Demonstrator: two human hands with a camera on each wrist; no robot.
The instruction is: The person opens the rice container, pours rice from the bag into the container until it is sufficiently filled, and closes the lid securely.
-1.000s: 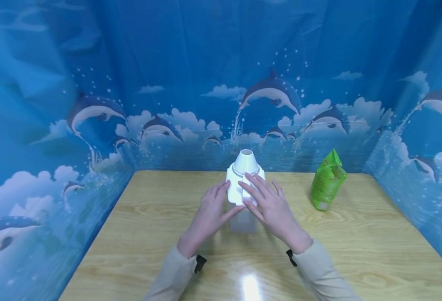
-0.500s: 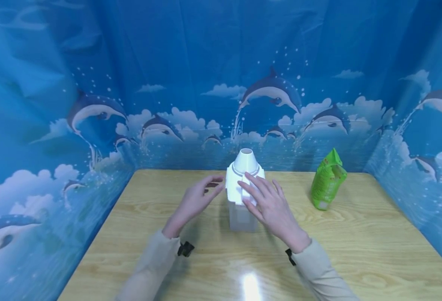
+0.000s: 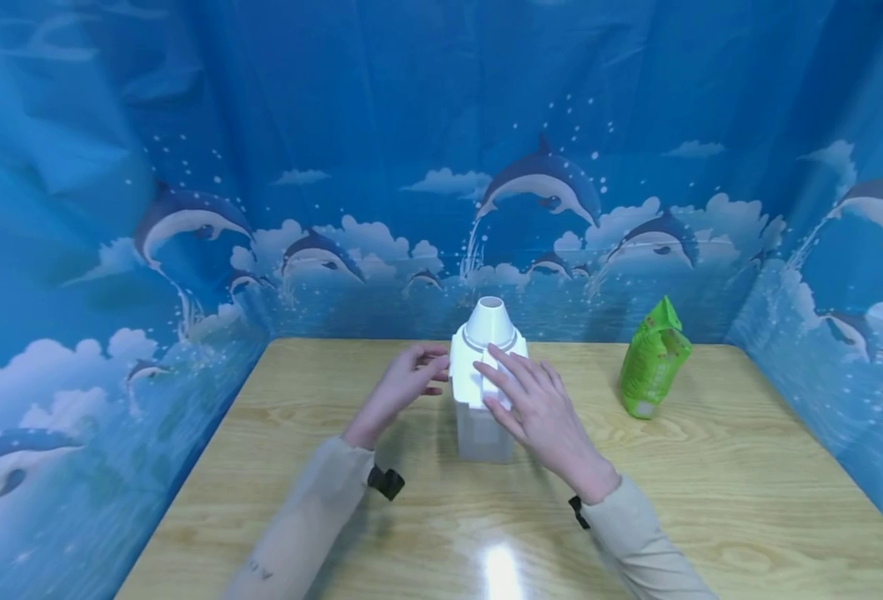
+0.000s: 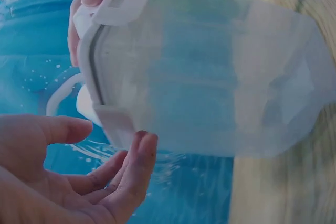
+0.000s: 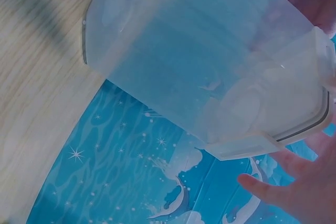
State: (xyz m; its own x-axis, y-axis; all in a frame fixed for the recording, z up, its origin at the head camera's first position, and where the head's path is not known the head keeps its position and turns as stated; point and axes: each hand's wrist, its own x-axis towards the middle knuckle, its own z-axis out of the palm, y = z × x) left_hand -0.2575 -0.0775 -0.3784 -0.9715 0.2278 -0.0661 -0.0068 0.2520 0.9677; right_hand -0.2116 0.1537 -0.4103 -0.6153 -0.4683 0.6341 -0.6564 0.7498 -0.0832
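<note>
A translucent plastic storage container [image 3: 484, 435] stands upright mid-table, with a white lid [image 3: 468, 385] topped by a cone-shaped cap [image 3: 489, 323]. My left hand [image 3: 398, 385] is at the lid's left side, fingers loosely bent and holding nothing. In the left wrist view its fingertips reach a side flap [image 4: 116, 124] of the lid. On the lid's near right part rests my right hand [image 3: 539, 410], its fingers fairly straight and spread. Beside another flap [image 5: 247, 147], the right wrist view catches part of that right hand [image 5: 299, 187].
A green bag [image 3: 653, 362], folded over at its top, stands on the right of the wooden table [image 3: 711, 483]. Behind and at both sides hangs a blue curtain [image 3: 411, 100] printed with dolphins, meeting the table's back edge.
My left hand has left the lid's near left edge, drawn back to the left, then come slightly closer to the lid's side. The right hand, container and green bag stay where they were.
</note>
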